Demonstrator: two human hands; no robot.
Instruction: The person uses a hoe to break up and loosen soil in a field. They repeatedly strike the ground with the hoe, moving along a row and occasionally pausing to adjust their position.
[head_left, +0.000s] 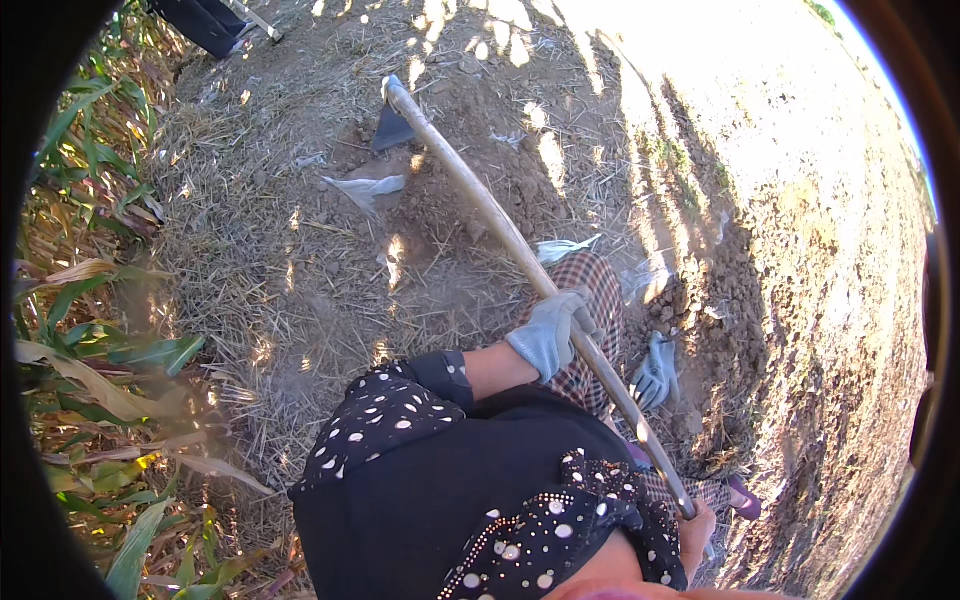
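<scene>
A hoe with a long wooden handle (487, 206) runs from the upper middle down to the lower right. Its dark metal blade (391, 130) points downward over loose soil. My left hand (553, 330), in a light grey-blue knit glove, grips the handle around its middle. Near the butt end, my bare right hand (697, 525) is closed around the shaft, partly hidden by the handle and sleeve. An empty grey-blue glove (656, 375) lies on the soil to the right of the handle.
Corn plants (112, 352) line the left side. Scraps of plastic film (366, 187) stick out of straw-strewn soil (300, 247). Another person's dark-trousered legs (199, 26) and a tool shaft (256, 19) appear at top left. Sunlit ground (817, 262) stretches along the right.
</scene>
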